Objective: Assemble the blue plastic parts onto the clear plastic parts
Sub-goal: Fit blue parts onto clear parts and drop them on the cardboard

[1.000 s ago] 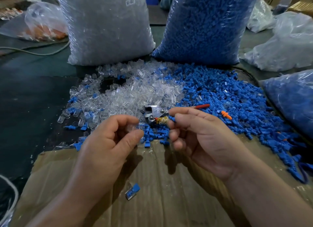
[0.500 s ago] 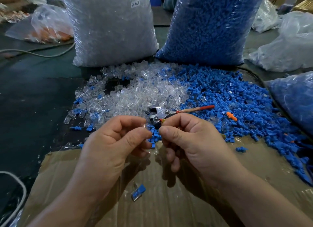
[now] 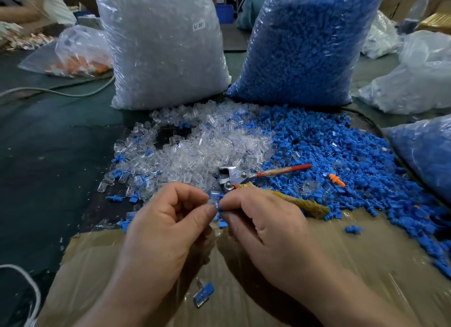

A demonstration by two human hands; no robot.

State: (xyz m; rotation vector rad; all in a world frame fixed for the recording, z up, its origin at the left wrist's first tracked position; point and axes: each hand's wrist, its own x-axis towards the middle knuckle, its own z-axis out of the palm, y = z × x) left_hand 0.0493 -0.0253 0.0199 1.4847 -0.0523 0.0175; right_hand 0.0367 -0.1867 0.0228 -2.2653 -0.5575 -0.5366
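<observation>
Head view: our left hand [image 3: 168, 229] pinched clear part [image 3: 213, 196], right hand [image 3: 266, 226] blue part [image 3: 219, 207].
We judged: push straight, aligned.

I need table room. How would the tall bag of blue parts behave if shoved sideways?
Probably heavy: the bag of blue parts bulges full. Likely to slump rather than slide stiffly, since thin wrinkled film holds loose pieces. It may plough into the loose blue pile at its foot.
</observation>
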